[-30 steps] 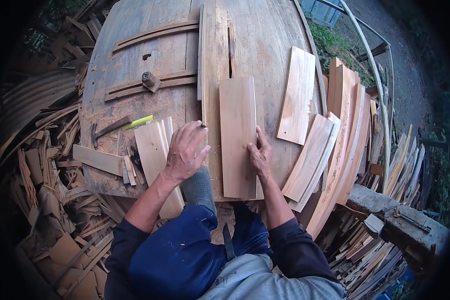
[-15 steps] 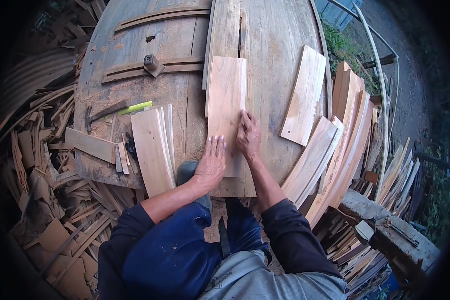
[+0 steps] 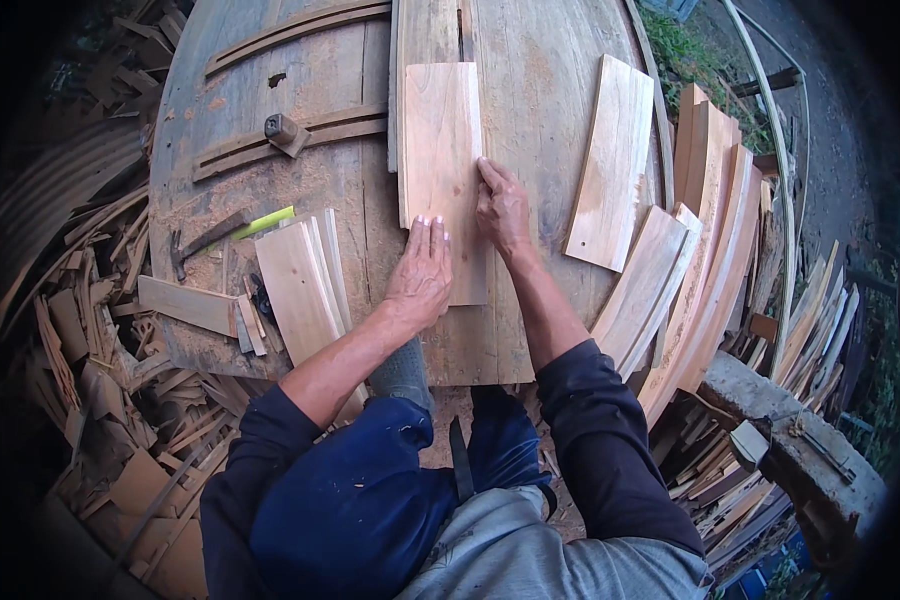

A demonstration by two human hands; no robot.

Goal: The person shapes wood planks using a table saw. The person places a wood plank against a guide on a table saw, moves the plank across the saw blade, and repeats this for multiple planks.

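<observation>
A pale, flat wooden board lies lengthwise at the middle of the worktable, over a longer wooden strip fixed there. My left hand rests flat on its near part, fingers stretched forward and close together. At the board's right edge is my right hand, its fingers bent and pressed against that edge; the thumb is partly hidden. Left of my forearm, several similar boards stand stacked at the table's front. Another loose board with a small hole lies to the right.
Two slotted wooden rails lie at the left, one with a wooden block on it. A hammer and wood scraps sit among sawdust. More boards lean at the right edge. Offcuts cover the ground at left.
The board has slid away from me along the table, with both hands moving forward on it. The view has shifted slightly too.
</observation>
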